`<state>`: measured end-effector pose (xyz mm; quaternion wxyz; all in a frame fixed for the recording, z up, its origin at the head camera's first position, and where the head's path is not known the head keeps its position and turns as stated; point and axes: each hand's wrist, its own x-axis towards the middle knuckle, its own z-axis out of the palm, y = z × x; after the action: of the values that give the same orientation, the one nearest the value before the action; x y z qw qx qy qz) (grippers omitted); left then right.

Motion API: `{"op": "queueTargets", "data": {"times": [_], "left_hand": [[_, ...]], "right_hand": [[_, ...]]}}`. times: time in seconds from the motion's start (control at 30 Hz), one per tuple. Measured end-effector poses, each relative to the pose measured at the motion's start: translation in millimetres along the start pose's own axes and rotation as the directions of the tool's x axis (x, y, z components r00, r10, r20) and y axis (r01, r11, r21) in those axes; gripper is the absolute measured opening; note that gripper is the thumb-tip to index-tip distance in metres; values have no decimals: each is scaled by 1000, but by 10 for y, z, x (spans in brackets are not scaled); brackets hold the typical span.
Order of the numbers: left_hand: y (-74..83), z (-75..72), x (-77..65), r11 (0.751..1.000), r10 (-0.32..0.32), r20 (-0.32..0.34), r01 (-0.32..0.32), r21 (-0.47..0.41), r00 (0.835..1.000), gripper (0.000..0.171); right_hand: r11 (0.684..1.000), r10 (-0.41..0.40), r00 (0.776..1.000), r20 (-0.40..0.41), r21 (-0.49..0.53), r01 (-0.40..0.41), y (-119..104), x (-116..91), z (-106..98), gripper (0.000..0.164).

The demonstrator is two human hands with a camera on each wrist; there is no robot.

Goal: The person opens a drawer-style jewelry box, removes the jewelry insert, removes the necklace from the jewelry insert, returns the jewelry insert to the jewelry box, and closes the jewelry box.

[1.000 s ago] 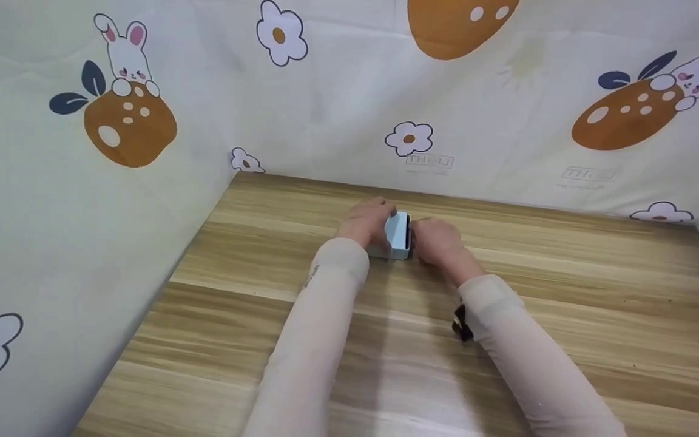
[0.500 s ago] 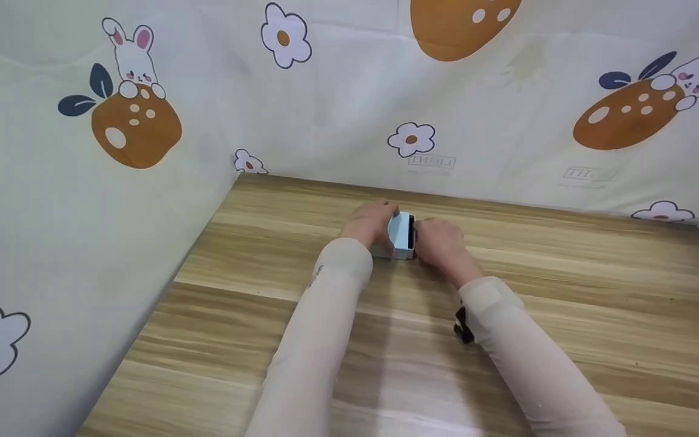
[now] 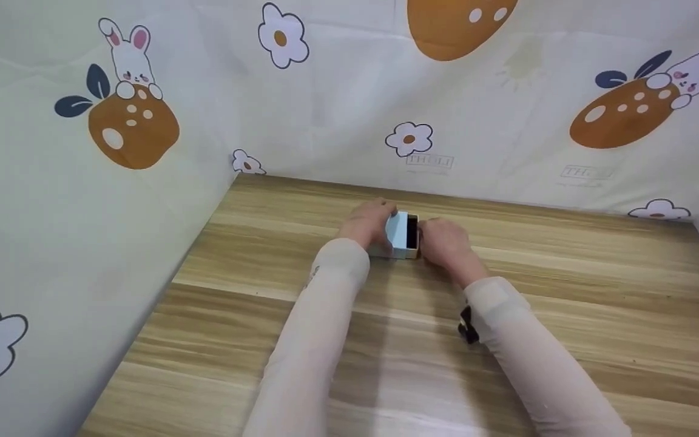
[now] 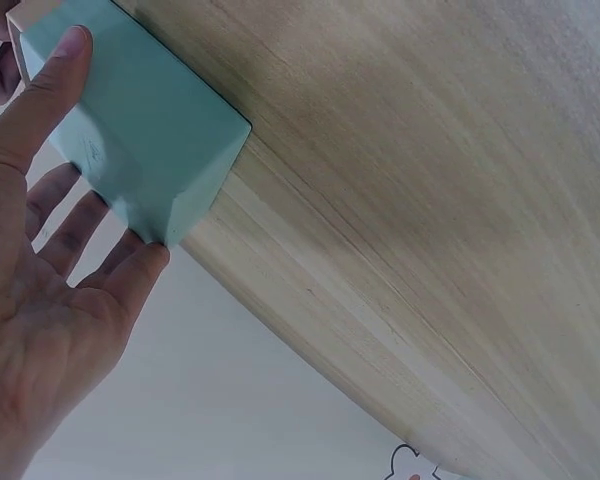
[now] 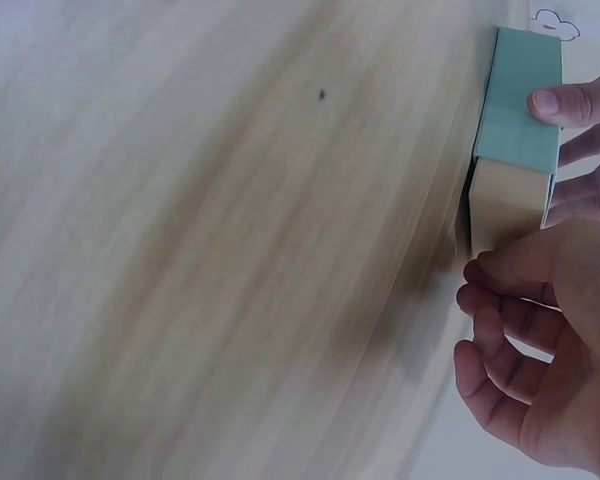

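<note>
A small light-blue sliding box lies near the back of the wooden table. My left hand grips its outer sleeve from the left, thumb on the near side and fingertips on the far side, as the left wrist view shows. Out of the sleeve's right end sticks a short stretch of the brown cardboard drawer, dark inside in the head view. My right hand pinches at the drawer's outer end with thumb and forefinger, other fingers curled. The exact part pinched is hidden behind the fingertips.
Behind the table hangs a pale cloth printed with rabbits, oranges and flowers. It rises at the left side too. A black clip-like piece sits by the right sleeve's cuff.
The right hand has moved slightly to the right, and the drawer has slid farther out of the sleeve, showing more dark interior. The left hand has stayed on the sleeve.
</note>
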<state>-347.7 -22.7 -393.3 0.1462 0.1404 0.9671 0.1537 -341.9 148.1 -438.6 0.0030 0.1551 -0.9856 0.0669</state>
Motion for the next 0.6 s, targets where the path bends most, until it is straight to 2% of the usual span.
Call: {"op": "queueTargets", "data": {"times": [0.23, 0.6], "left_hand": [[-12, -9, -9, 1000, -13, 2, 13, -21, 1000, 80], [-6, 0, -17, 1000, 9, -8, -9, 15, 1000, 76]], "right_hand": [[1000, 11, 1000, 11, -11, -11, 60, -24, -26, 22], [999, 9, 1000, 19, -41, -8, 113, -52, -42, 22]]}}
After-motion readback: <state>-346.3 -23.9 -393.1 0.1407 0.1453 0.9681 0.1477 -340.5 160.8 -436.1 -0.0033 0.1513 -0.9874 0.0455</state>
